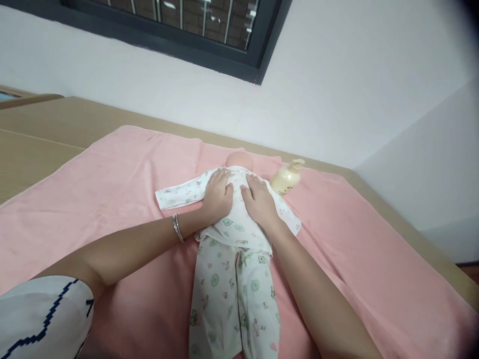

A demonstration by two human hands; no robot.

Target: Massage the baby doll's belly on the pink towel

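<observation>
A doll lies on a pink cloth, its round head pointing away from me. It wears a white patterned top and matching trousers. My left hand rests flat on the left side of the doll's chest, fingers extended. On the right side of the chest lies my right hand, its fingers also stretched out. Neither hand grips anything. A pale yellow pump bottle stands beside the doll's right-hand shoulder in view, just beyond my right hand.
The pink cloth covers much of a wooden table. Behind the table rises a white wall with a dark-framed window. Another wall section meets it at the right.
</observation>
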